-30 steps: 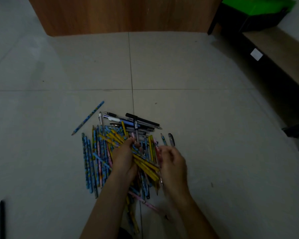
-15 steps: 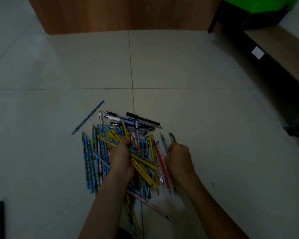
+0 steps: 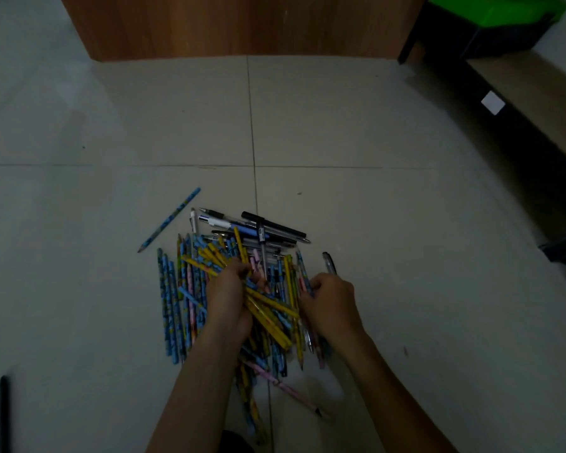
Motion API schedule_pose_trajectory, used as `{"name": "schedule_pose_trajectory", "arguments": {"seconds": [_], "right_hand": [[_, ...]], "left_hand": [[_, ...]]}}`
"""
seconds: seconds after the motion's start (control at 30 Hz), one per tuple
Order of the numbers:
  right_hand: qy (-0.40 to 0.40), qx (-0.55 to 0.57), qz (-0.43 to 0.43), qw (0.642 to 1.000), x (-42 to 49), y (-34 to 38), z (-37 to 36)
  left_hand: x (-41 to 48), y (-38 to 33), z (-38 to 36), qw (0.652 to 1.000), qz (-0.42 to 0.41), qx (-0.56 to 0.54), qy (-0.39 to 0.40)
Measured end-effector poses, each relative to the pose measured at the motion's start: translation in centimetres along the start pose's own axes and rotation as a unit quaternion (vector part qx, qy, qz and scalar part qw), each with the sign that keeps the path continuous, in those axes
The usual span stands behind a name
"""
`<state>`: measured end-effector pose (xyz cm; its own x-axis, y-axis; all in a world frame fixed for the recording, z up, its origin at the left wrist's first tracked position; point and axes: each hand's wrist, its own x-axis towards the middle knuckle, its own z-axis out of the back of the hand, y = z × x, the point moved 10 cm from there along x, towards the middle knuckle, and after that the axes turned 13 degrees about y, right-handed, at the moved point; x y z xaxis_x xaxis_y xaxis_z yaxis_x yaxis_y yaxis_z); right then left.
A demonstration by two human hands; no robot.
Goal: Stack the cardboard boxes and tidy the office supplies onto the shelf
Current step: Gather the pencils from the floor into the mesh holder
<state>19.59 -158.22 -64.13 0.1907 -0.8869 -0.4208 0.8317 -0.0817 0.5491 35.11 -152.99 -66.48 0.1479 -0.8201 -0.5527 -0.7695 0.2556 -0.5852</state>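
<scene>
One view only, from the camera on your head: it's tipped forward and steeply down at the floor (image 3: 373, 223). The pencils (image 3: 170, 305) lie close beneath you, just below centre, and your forearms (image 3: 193, 387) run up from the bottom edge to them. Past the pencils the wide lens reaches a wooden panel (image 3: 242, 24); off to their right, a low shelf (image 3: 536, 103) shows at the frame's edge.

A pale grey tiled floor (image 3: 373, 125) meets a brown wooden panel (image 3: 242, 24) at the far side; far right, a bright green lid (image 3: 494, 4) sits on a black crate (image 3: 490, 37)
</scene>
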Motion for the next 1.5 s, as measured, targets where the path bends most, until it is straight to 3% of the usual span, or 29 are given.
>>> {"name": "schedule_pose_trajectory", "arguments": {"seconds": [0.37, 0.77, 0.97, 1.07, 1.23, 1.37, 1.4, 1.5], "right_hand": [[0.019, -0.039, 0.002, 0.999, 0.0, 1.4, -2.6], [0.085, -0.076, -0.048, 0.992, 0.1, 1.2, -3.0], [0.051, -0.133, -0.039, 0.989, 0.0, 1.3, -2.3], [0.052, -0.093, -0.053, 0.993, -0.1, 0.6, -1.6], [0.065, 0.089, -0.094, 0.989, 0.5, -2.6, -0.4], [0.077, 0.346, -0.114, 0.928, 0.0, -4.4, -0.6], [0.080, 0.364, -0.116, 0.921, -0.2, -4.5, -0.5], [0.062, 0.275, -0.113, 0.953, 0.1, -4.9, 0.4]], "left_hand": [[-1.1, -2.1, 1.6, 0.996, -0.041, 0.018, -0.080], [-0.5, -1.9, 2.3, 0.997, -0.029, 0.015, -0.071], [-0.7, -2.0, 2.1, 0.997, -0.026, 0.015, -0.072], [-0.8, -2.0, 2.0, 0.997, -0.031, 0.016, -0.069], [-0.9, -1.6, 1.5, 0.998, -0.014, 0.014, -0.064], [-0.8, -1.3, 0.8, 0.999, -0.003, 0.024, -0.040], [-0.7, -1.2, 0.7, 0.999, 0.000, 0.032, -0.037], [-0.4, -1.0, 0.7, 0.998, 0.004, 0.049, -0.030]]}}
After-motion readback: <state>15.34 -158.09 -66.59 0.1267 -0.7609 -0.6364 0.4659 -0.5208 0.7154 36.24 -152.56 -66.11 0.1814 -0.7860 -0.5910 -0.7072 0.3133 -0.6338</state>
